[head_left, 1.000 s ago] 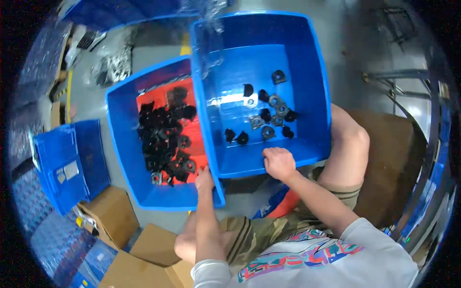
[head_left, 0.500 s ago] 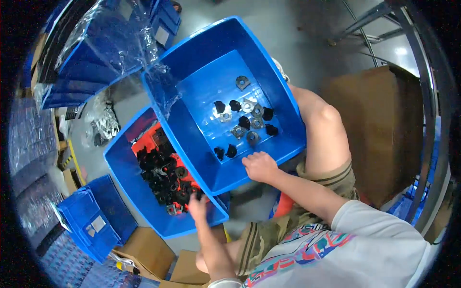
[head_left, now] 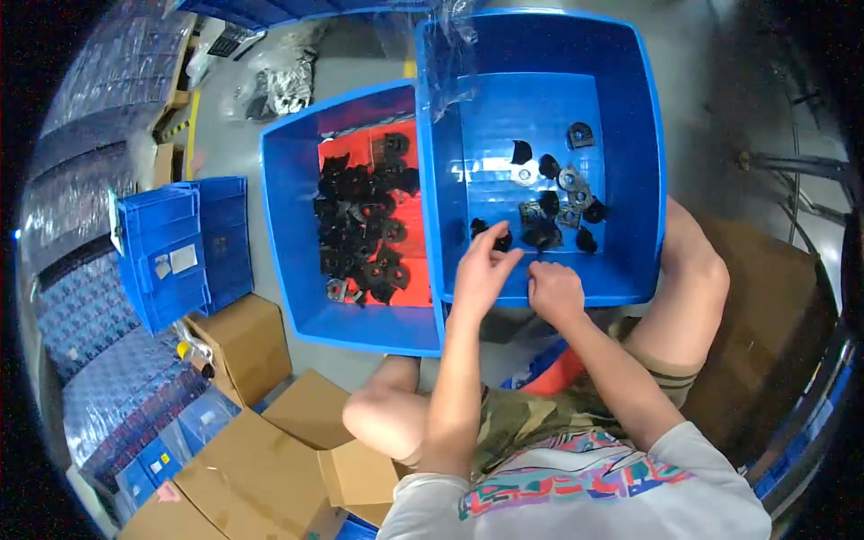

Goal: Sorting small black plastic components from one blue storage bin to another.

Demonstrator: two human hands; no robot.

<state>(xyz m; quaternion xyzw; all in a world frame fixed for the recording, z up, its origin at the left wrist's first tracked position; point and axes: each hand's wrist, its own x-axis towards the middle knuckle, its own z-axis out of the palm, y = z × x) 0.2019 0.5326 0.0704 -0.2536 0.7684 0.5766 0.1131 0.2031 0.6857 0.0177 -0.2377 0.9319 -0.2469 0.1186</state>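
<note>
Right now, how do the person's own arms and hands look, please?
The left hand and right hand wear no gloves, and no watch or bracelet shows. The forearms are uncovered. Short, pale sleeves belong to a pale shirt with a multicoloured print.

The left grip point(head_left: 481, 273), fingers parted, hovers over a blue bin point(head_left: 627, 144); just right of it, the right grip point(head_left: 556, 292) rests at the bin's rim point(head_left: 615, 301). Black parts point(head_left: 594, 211) lie beyond both.

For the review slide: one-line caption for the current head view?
Left hand open over scattered small parts in the right blue bin; right hand at its near rim.
</note>
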